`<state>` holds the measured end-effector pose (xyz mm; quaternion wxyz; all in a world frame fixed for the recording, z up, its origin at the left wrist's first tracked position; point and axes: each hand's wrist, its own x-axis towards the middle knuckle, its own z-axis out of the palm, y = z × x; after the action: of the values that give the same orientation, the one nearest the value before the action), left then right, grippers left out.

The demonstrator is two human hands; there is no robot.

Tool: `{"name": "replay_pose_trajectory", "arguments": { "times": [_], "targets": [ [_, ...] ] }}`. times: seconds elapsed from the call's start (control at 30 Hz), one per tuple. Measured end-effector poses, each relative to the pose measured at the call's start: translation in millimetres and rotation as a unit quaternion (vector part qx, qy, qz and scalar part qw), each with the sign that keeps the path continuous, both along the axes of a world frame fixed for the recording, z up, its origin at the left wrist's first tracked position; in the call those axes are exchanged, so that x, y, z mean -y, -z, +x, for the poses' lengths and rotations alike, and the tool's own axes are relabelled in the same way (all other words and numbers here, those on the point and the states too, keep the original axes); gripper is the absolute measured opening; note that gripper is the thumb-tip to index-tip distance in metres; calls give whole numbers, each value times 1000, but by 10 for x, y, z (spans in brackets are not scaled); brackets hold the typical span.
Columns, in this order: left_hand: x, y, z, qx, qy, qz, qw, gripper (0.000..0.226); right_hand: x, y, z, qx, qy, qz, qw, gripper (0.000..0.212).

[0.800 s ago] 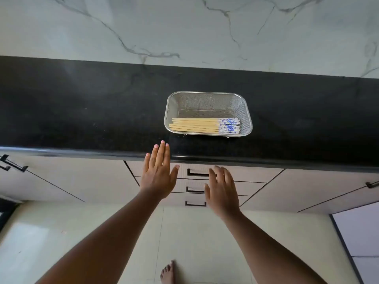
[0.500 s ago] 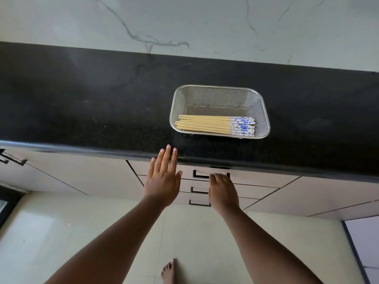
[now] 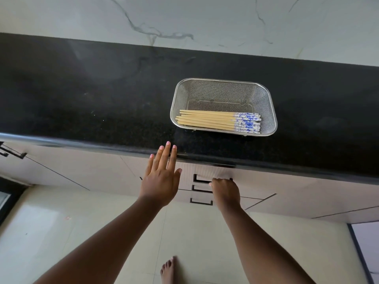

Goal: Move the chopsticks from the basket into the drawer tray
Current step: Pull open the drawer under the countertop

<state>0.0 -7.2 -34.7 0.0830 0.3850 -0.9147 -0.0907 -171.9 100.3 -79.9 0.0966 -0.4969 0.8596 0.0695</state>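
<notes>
Black stone counter (image 3: 102, 103) runs across the view, with a pale veined wall (image 3: 184, 19) behind it and cream cabinet fronts below. On the counter, right of centre and near the front edge, sits a rectangular metal mesh basket (image 3: 266, 103). The chopsticks (image 3: 217, 121) lie bundled flat inside it, against its near wall, their plain wooden ends to the left and their blue-and-white patterned ends to the right.

The left hand (image 3: 161, 179) is open and empty, palm down with the fingers held straight and close together; its fingertips overlap the counter's front edge, though whether they touch it is hard to say from this angle. The right hand (image 3: 225, 191) is lower, curled at the dark handle (image 3: 200, 178) of the top drawer (image 3: 207, 172), with the fingers bent over and hidden on the far side. That drawer front looks blurred and seems to stand slightly out from the cabinet. Two more dark handles sit stacked just beneath it. The drawer's inside is not in view. A bare foot (image 3: 169, 269) stands on the pale floor (image 3: 61, 222) below.
</notes>
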Motion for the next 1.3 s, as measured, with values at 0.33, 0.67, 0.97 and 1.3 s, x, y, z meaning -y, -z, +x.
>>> {"name": "replay_pose_trajectory", "arguments": {
  "times": [0.33,0.67,0.97,1.3],
  "targets": [
    [-140,35,118,49,-20,14,999,66,-778,77,465,3,-55,-45,997,32],
    [-775,83,570,21,-36,39,998,64,-1273,-487,635,20,-6,-305,952,52],
    [-1158,96,896,27,-41,49,998,64,-1592,-320,772,-6,44,-171,984,65],
    [-848,-28,904,17,-79,54,995,83,-1469,-561,697,-16,40,-164,986,71]
  ]
}}
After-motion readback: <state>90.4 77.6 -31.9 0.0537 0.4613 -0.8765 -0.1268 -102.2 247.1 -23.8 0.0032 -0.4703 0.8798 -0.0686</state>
